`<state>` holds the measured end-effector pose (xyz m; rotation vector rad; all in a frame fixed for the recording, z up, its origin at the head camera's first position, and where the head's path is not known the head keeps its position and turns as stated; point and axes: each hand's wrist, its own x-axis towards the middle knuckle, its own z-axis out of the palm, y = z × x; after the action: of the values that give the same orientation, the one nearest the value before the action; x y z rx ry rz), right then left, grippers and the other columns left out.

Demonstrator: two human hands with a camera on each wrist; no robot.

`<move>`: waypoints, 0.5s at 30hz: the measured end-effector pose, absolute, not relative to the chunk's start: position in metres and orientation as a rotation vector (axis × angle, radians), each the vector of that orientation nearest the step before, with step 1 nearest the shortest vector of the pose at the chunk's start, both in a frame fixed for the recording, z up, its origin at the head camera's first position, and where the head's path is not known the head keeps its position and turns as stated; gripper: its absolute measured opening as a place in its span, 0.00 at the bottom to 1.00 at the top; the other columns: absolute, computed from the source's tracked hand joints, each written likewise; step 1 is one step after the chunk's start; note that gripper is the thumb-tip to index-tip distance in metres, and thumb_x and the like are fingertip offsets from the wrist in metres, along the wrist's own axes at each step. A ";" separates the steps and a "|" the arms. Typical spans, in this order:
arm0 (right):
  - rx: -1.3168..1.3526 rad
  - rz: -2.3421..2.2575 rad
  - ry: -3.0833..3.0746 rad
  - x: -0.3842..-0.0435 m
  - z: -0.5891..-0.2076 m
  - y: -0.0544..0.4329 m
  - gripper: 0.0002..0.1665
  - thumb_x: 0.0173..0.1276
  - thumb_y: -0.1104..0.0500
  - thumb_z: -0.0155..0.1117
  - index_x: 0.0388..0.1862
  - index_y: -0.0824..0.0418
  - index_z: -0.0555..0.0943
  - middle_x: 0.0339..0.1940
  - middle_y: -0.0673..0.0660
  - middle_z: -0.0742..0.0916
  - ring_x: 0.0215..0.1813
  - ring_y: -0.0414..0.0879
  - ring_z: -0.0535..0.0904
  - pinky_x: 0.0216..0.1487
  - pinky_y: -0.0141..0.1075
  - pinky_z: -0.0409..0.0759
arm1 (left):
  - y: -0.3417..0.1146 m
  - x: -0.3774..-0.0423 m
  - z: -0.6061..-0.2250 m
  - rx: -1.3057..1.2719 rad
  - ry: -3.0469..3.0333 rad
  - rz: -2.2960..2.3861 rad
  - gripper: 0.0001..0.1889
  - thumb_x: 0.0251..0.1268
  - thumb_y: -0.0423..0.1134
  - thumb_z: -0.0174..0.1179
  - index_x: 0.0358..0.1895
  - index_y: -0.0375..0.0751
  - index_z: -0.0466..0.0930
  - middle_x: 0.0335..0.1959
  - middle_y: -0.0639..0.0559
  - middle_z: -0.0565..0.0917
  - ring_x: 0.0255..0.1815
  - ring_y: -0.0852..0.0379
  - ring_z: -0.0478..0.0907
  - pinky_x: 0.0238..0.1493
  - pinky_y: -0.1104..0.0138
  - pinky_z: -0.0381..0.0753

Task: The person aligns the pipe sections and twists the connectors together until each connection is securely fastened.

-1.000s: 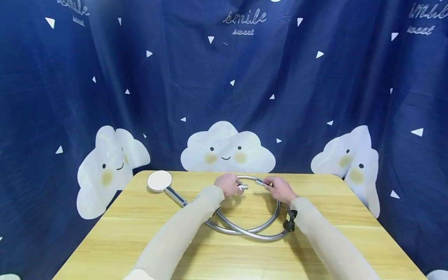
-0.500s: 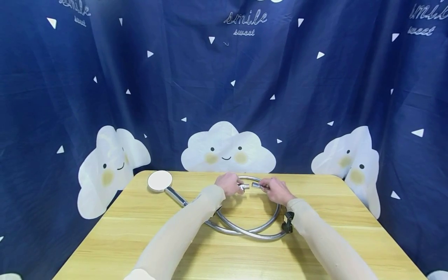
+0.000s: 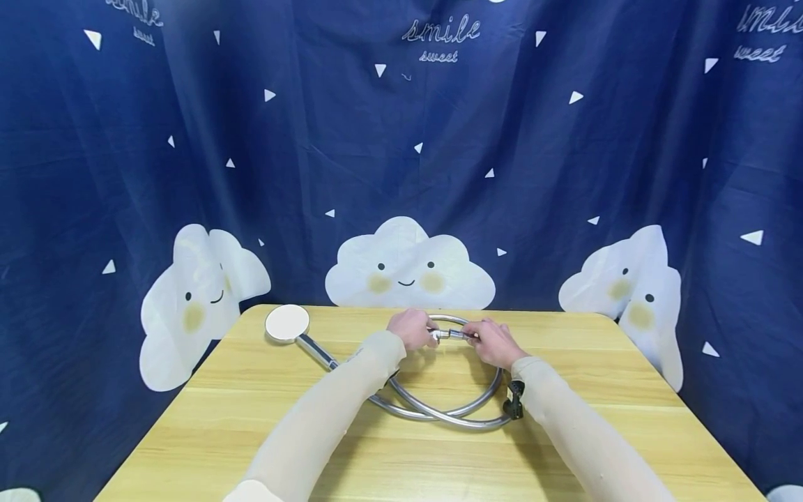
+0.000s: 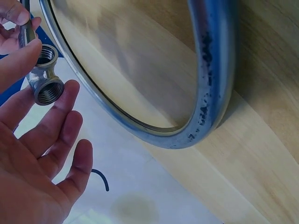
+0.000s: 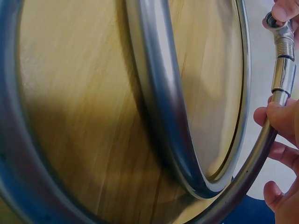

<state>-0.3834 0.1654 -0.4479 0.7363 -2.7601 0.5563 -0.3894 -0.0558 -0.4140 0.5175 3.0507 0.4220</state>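
Observation:
At the far middle of the table, my left hand (image 3: 410, 330) pinches a small metal tee fitting (image 4: 46, 74) between thumb and fingers. Two internally threaded openings of the tee face the left wrist camera. My right hand (image 3: 495, 343) holds the end of a grey shower hose (image 3: 467, 423), thumb and finger just behind its chrome end nut (image 5: 283, 74). That nut sits right at the tee's outer-threaded end, in line with it, and some thread still shows in the right wrist view. The hose loops over itself on the wood below both hands.
A round hand shower (image 3: 286, 323) with a white face lies at the table's back left, its chrome handle (image 3: 316, 352) pointing toward the hose. The wooden table (image 3: 401, 464) ends just behind the hands at a blue cloud-print curtain (image 3: 401, 174).
My right hand has swung the hose end level and moved it left, closing the gap to the tee. The left hand keeps its hold and has barely moved.

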 end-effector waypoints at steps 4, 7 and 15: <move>0.750 0.550 -2.765 -0.383 -0.447 0.164 0.10 0.66 0.65 0.67 0.43 0.53 0.88 0.39 0.49 0.90 0.41 0.46 0.75 0.39 0.42 0.63 | -0.055 -0.389 -0.414 0.529 3.066 0.424 0.21 0.53 0.51 0.75 0.53 0.63 0.87 0.54 0.62 0.87 0.57 0.56 0.82 0.50 0.61 0.80; 0.762 0.542 -2.767 -0.383 -0.446 0.163 0.10 0.66 0.65 0.67 0.43 0.53 0.88 0.39 0.49 0.90 0.41 0.46 0.75 0.39 0.42 0.63 | -0.053 -0.390 -0.413 0.529 3.070 0.422 0.20 0.53 0.50 0.75 0.52 0.63 0.88 0.52 0.62 0.88 0.54 0.57 0.83 0.47 0.62 0.80; 0.787 0.533 -2.760 -0.385 -0.447 0.162 0.12 0.66 0.67 0.65 0.43 0.53 0.87 0.40 0.49 0.90 0.45 0.49 0.80 0.39 0.41 0.63 | -0.053 -0.390 -0.414 0.540 3.070 0.404 0.20 0.54 0.49 0.75 0.52 0.61 0.88 0.50 0.63 0.88 0.51 0.58 0.83 0.47 0.62 0.81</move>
<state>-0.3855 0.1616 -0.4465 0.7871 -2.7603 0.5328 -0.3904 -0.0526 -0.4142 0.5400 3.0700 0.4040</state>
